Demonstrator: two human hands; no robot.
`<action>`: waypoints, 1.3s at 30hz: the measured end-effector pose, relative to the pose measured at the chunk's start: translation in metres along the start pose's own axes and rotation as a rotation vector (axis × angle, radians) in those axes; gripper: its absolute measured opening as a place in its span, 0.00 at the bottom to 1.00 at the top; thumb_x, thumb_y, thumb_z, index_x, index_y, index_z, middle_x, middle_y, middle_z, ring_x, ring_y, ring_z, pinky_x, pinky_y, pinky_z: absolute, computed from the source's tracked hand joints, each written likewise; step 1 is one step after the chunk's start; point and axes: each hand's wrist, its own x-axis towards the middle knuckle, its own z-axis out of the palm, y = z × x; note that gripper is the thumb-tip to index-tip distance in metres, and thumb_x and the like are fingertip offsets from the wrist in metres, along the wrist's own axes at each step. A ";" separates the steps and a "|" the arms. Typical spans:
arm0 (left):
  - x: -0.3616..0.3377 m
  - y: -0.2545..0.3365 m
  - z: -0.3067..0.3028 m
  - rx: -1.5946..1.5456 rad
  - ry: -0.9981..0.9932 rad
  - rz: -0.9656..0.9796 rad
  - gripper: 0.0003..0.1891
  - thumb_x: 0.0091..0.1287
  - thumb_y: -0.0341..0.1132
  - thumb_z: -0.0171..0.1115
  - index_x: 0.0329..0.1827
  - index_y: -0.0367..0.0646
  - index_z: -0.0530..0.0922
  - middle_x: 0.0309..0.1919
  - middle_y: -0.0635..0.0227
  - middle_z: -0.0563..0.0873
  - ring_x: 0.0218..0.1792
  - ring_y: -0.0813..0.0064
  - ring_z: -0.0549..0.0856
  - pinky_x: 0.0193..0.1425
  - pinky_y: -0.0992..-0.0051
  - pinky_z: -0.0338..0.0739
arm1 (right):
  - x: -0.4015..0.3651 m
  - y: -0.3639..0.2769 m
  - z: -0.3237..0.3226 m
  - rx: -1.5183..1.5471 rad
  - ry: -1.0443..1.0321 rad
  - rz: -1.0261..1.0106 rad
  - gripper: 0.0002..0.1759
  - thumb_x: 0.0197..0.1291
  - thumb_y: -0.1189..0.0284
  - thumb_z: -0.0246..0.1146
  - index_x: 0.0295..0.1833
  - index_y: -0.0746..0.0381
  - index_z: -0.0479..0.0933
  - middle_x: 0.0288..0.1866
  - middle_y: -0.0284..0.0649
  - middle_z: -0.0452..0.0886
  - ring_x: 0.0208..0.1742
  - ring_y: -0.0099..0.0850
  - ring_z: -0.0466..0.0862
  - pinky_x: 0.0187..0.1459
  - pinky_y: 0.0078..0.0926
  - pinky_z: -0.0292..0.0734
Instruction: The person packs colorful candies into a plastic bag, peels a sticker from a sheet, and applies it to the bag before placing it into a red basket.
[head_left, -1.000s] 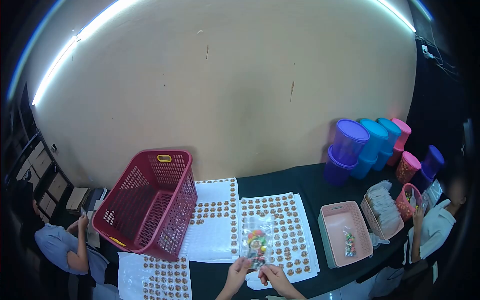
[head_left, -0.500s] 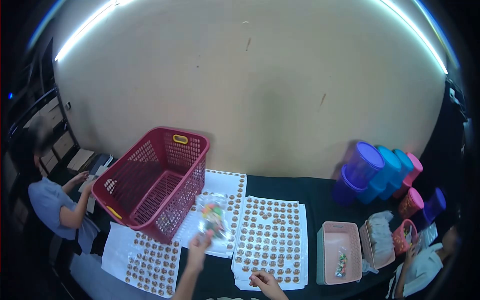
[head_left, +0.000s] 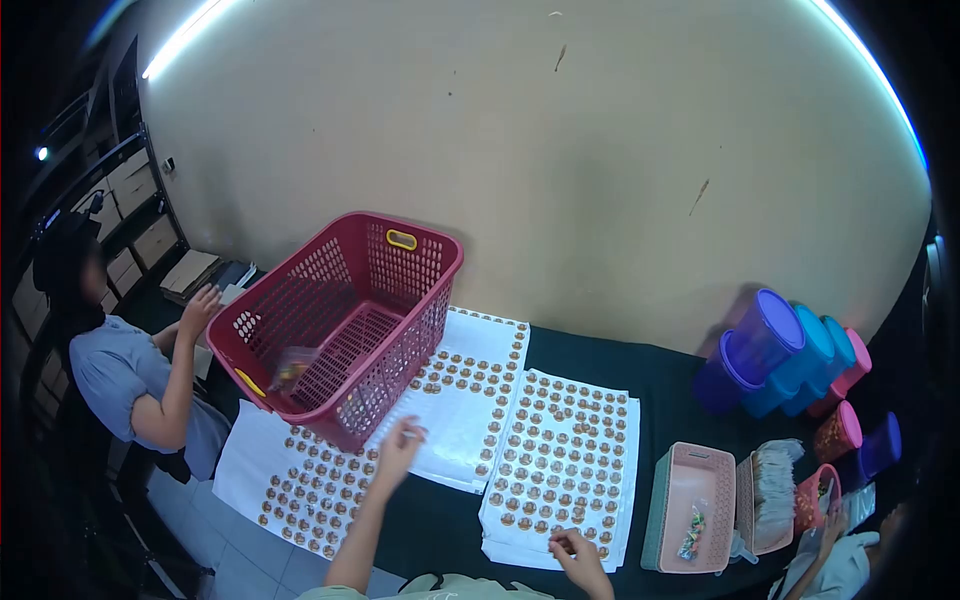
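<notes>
My left hand (head_left: 402,448) is held just beyond the front wall of the maroon laundry basket (head_left: 345,405), empty, with its fingers apart. A clear plastic packet (head_left: 291,369) with colourful contents shows inside the basket, at its near left end; whether it has landed is hard to tell. Over the lower edge of the right sticker sheet (head_left: 560,470), my right hand (head_left: 580,563) has its fingers curled together in a pinch. Whatever they hold, if anything, is too small to make out. Round brown stickers cover the sheets, with gaps on the middle sheet (head_left: 450,425).
A pink tray (head_left: 703,455) at right contains a small packet (head_left: 692,530). Beside it stands a basket of clear bags (head_left: 774,485). Purple, blue and pink tubs (head_left: 764,325) stand behind. One person (head_left: 135,370) is at left, another (head_left: 835,560) at lower right.
My left hand has let go of the packet, which is now inside the basket. The whole view has shifted, and my right hand stays by the sheet's lower edge.
</notes>
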 end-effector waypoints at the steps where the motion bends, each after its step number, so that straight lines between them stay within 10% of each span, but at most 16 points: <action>1: -0.015 -0.006 0.013 0.204 -0.078 -0.130 0.18 0.58 0.32 0.59 0.50 0.35 0.70 0.36 0.62 0.81 0.34 0.79 0.79 0.42 0.80 0.73 | 0.003 0.016 -0.003 0.014 0.033 -0.002 0.09 0.55 0.71 0.60 0.37 0.67 0.74 0.29 0.40 0.79 0.30 0.24 0.79 0.34 0.19 0.74; 5: -0.061 -0.073 0.042 0.470 -0.295 -0.044 0.25 0.57 0.42 0.60 0.54 0.36 0.69 0.46 0.52 0.77 0.50 0.61 0.77 0.55 0.69 0.68 | 0.004 0.018 -0.039 0.021 0.187 0.061 0.07 0.55 0.74 0.59 0.37 0.68 0.74 0.26 0.36 0.77 0.27 0.19 0.77 0.30 0.16 0.71; 9: -0.106 -0.107 0.060 0.953 -0.445 -0.241 0.38 0.57 0.54 0.55 0.64 0.39 0.58 0.66 0.51 0.55 0.68 0.53 0.51 0.64 0.48 0.49 | 0.010 0.076 -0.100 -0.010 0.600 -0.022 0.03 0.54 0.76 0.58 0.34 0.64 0.73 0.24 0.33 0.73 0.25 0.18 0.70 0.27 0.16 0.65; 15: -0.135 -0.128 0.066 0.968 -0.262 0.040 0.40 0.53 0.56 0.57 0.65 0.41 0.58 0.68 0.54 0.51 0.69 0.54 0.46 0.66 0.48 0.35 | 0.010 0.209 -0.188 -0.559 1.064 0.371 0.27 0.45 0.68 0.65 0.52 0.63 0.67 0.47 0.49 0.71 0.48 0.43 0.71 0.49 0.36 0.67; 18: -0.135 -0.123 0.070 0.957 -0.198 -0.001 0.39 0.52 0.54 0.59 0.64 0.41 0.60 0.67 0.56 0.54 0.69 0.56 0.49 0.67 0.49 0.36 | 0.007 0.241 -0.189 -0.593 0.716 0.653 0.38 0.41 0.64 0.67 0.60 0.63 0.61 0.53 0.53 0.69 0.55 0.49 0.68 0.57 0.40 0.64; 21: -0.134 -0.120 0.070 0.946 -0.195 -0.008 0.39 0.52 0.54 0.59 0.64 0.42 0.61 0.67 0.56 0.54 0.69 0.56 0.49 0.67 0.50 0.36 | 0.025 0.194 -0.151 -0.827 0.813 0.925 0.43 0.38 0.65 0.70 0.62 0.60 0.58 0.59 0.46 0.65 0.58 0.48 0.67 0.59 0.38 0.62; 26: -0.135 -0.121 0.072 0.954 -0.180 -0.004 0.39 0.51 0.53 0.60 0.63 0.42 0.61 0.67 0.57 0.55 0.68 0.56 0.50 0.67 0.49 0.37 | 0.027 0.210 -0.160 -0.722 0.827 0.743 0.30 0.45 0.73 0.63 0.57 0.61 0.64 0.54 0.48 0.70 0.54 0.46 0.70 0.50 0.40 0.69; 28: -0.134 -0.122 0.071 0.964 -0.168 0.020 0.38 0.51 0.53 0.60 0.63 0.42 0.62 0.67 0.57 0.55 0.68 0.56 0.50 0.67 0.49 0.38 | 0.032 0.287 -0.184 -0.028 0.989 0.502 0.22 0.48 0.75 0.59 0.52 0.63 0.69 0.49 0.49 0.74 0.50 0.45 0.73 0.47 0.40 0.70; 31: -0.134 -0.121 0.071 0.961 -0.165 0.043 0.38 0.52 0.53 0.59 0.63 0.41 0.62 0.66 0.56 0.56 0.68 0.55 0.51 0.66 0.49 0.39 | 0.028 0.250 -0.170 -0.387 1.068 0.333 0.20 0.49 0.72 0.58 0.50 0.65 0.71 0.45 0.49 0.76 0.48 0.45 0.74 0.47 0.40 0.69; 39: -0.135 -0.121 0.071 0.974 -0.161 0.046 0.38 0.52 0.53 0.59 0.64 0.43 0.61 0.67 0.58 0.56 0.68 0.56 0.51 0.67 0.49 0.39 | 0.029 0.222 -0.153 -0.651 0.796 0.636 0.22 0.49 0.61 0.62 0.50 0.59 0.71 0.44 0.48 0.75 0.48 0.46 0.74 0.48 0.42 0.69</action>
